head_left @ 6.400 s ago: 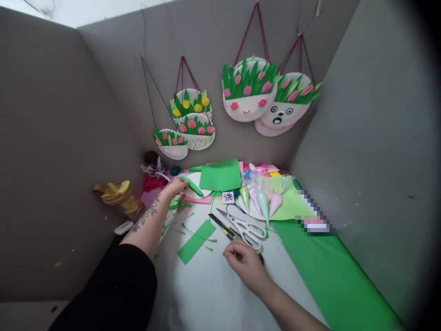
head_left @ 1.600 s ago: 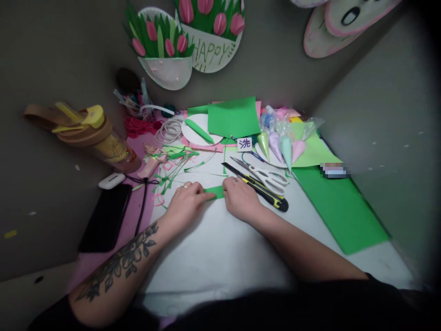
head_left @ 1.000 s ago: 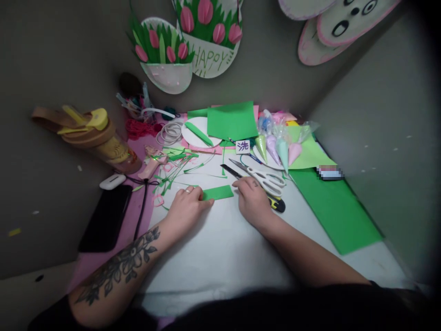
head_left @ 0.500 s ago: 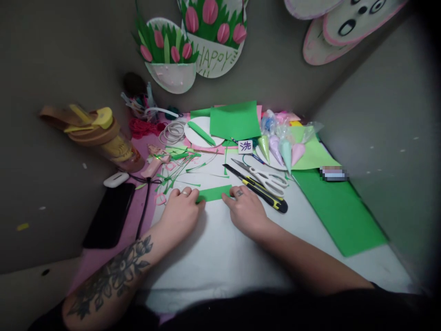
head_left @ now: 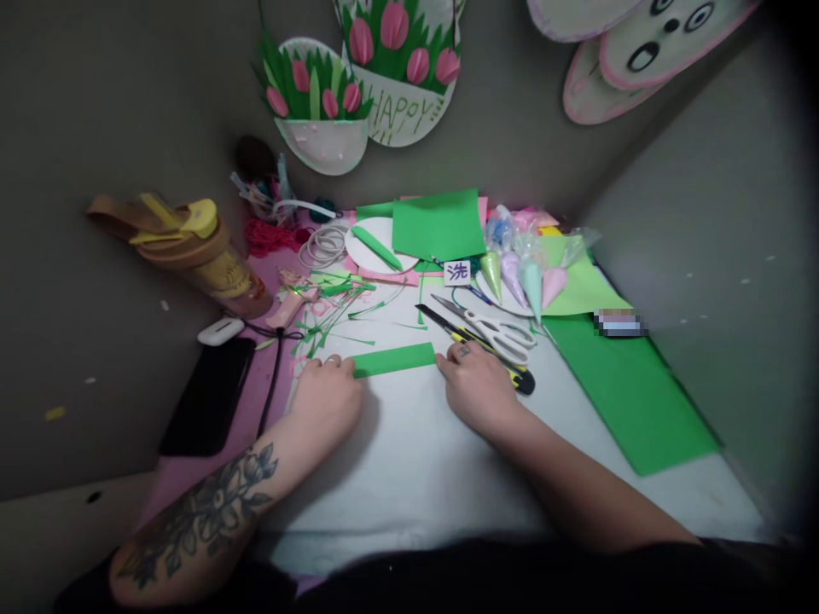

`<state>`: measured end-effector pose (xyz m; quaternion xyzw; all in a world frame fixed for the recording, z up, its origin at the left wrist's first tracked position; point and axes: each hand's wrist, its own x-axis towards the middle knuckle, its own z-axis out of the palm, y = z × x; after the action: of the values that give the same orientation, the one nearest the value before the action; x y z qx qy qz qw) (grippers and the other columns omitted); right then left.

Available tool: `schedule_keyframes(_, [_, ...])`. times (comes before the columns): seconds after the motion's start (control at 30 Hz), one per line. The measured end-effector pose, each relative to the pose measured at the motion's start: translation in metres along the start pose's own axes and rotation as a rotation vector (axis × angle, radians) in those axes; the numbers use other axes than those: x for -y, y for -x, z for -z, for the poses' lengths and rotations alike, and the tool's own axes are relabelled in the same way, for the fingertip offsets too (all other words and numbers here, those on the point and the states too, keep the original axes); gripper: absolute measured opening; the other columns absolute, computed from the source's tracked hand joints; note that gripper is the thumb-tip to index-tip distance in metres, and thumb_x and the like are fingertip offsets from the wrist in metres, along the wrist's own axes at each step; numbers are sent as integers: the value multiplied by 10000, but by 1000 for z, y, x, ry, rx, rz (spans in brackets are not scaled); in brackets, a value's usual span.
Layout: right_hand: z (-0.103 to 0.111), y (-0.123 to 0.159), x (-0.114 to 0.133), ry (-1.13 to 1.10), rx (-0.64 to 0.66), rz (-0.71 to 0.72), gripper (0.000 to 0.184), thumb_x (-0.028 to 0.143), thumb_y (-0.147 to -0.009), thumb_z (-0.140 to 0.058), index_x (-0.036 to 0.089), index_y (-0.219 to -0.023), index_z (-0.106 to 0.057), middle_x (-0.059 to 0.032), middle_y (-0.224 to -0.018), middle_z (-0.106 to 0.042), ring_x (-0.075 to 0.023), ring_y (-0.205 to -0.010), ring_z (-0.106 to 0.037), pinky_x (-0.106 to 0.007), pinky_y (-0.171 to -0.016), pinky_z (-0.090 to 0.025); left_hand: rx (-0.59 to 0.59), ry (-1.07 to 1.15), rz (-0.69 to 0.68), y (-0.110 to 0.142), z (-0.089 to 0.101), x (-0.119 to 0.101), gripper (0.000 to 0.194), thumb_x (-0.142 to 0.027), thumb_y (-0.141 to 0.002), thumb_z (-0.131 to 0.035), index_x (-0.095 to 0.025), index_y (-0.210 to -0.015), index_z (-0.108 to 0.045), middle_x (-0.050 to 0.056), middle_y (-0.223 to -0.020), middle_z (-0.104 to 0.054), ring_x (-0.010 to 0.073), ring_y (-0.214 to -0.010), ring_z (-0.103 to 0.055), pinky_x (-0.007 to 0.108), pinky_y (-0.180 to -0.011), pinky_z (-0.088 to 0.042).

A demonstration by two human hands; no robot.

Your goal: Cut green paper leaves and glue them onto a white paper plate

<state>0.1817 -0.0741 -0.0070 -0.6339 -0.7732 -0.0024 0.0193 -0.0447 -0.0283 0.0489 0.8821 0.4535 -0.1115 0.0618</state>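
A folded-looking strip of green paper (head_left: 395,360) lies crosswise on the white tabletop between my hands. My left hand (head_left: 331,394) is closed at its left end, with curled fingers covering that end. At the right end, my right hand (head_left: 479,388) pinches the corner between thumb and finger. Just beyond my right hand lie a black-and-yellow box cutter (head_left: 525,381) and white-handled scissors (head_left: 508,334); the hand partly covers the cutter. Thin green paper offcuts (head_left: 320,322) are scattered beyond my left hand.
A large green sheet (head_left: 630,392) lies to the right. Bagged coloured clay cones (head_left: 512,273) and a paper plate (head_left: 377,243) stand behind. On the left are a black phone (head_left: 208,396), an earbud case (head_left: 221,331) and a tumbler (head_left: 221,264).
My hands have moved apart along the green strip, the left one leftward and the right one rightward. More of the strip shows between them. The view has shifted slightly.
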Motion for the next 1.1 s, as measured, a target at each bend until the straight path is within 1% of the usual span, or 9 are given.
schedule_keyframes(0.07, [-3, 0, -1, -43, -99, -23, 283, 32, -794, -497, 142, -938, -715, -122, -875, -649, -251, -829, -516, -346, -656, -350, 58, -99, 79, 2, 8, 2, 293, -68, -817, -430, -84, -755, -717, 174, -847, -651, 312, -877, -612, 397, -687, -424])
schedule_keyframes(0.1, [-4, -1, -1, -61, -169, -32, 279, 37, -810, -494, 144, -950, -710, -113, -880, -653, -242, -834, -519, -338, -669, -360, 54, -128, 109, 2, 12, 4, 306, -78, -833, -411, -82, -798, -715, 176, -854, -648, 318, -886, -616, 391, -678, -427])
schedule_keyframes(0.17, [-6, -2, 0, -85, -298, -2, 252, 57, -853, -489, 142, -969, -696, -100, -889, -657, -226, -844, -519, -324, -697, -370, -15, -138, 153, 3, 17, 5, 322, -96, -860, -376, -92, -873, -698, 164, -841, -643, 314, -884, -621, 373, -655, -431])
schedule_keyframes(0.23, [-7, -5, 4, -96, -357, 120, 217, 74, -886, -490, 154, -925, -688, -87, -892, -659, -214, -854, -513, -319, -720, -365, -77, -126, 156, 2, 17, 4, 307, -111, -879, -371, -114, -937, -673, 143, -852, -645, 299, -879, -621, 360, -648, -436])
schedule_keyframes(0.33, [-8, -10, 12, -83, -323, 331, 195, 110, -922, -502, 174, -857, -674, -70, -909, -666, -207, -872, -503, -325, -726, -338, -65, -81, 15, -2, 8, -1, 234, -139, -888, -438, -152, -984, -651, 113, -926, -654, 269, -917, -605, 341, -691, -451])
schedule_keyframes(0.43, [-8, -15, 17, -48, -253, 397, 165, 148, -933, -523, 171, -847, -661, -64, -879, -665, -206, -860, -498, -332, -713, -313, -4, -37, -130, -7, -5, -6, 221, -151, -893, -478, -175, -1042, -641, 93, -976, -652, 247, -960, -582, 321, -714, -459])
schedule_keyframes(0.67, [-8, -22, 18, -40, -160, 390, 176, 121, -927, -514, 158, -820, -650, -71, -826, -641, -191, -760, -486, -322, -668, -305, 37, -36, -134, -12, -15, -2, 175, -154, -893, -490, -156, -956, -653, 97, -965, -638, 254, -950, -575, 328, -699, -463])
schedule_keyframes(0.9, [-8, -23, 15, 4, -121, 424, 138, 110, -918, -513, 151, -890, -642, -76, -904, -643, -205, -804, -510, -312, -678, -369, -20, -41, -129, -15, -23, -2, 184, -211, -920, -473, -170, -932, -652, 87, -939, -643, 261, -939, -583, 336, -683, -462])
schedule_keyframes(1.1, [-13, -26, 14, -33, -115, 388, 146, 118, -925, -497, 161, -918, -635, -82, -928, -629, -216, -839, -503, -311, -718, -398, -34, -35, -123, -18, -24, -6, 171, -166, -908, -483, -139, -962, -643, 104, -952, -643, 256, -956, -583, 342, -739, -473])
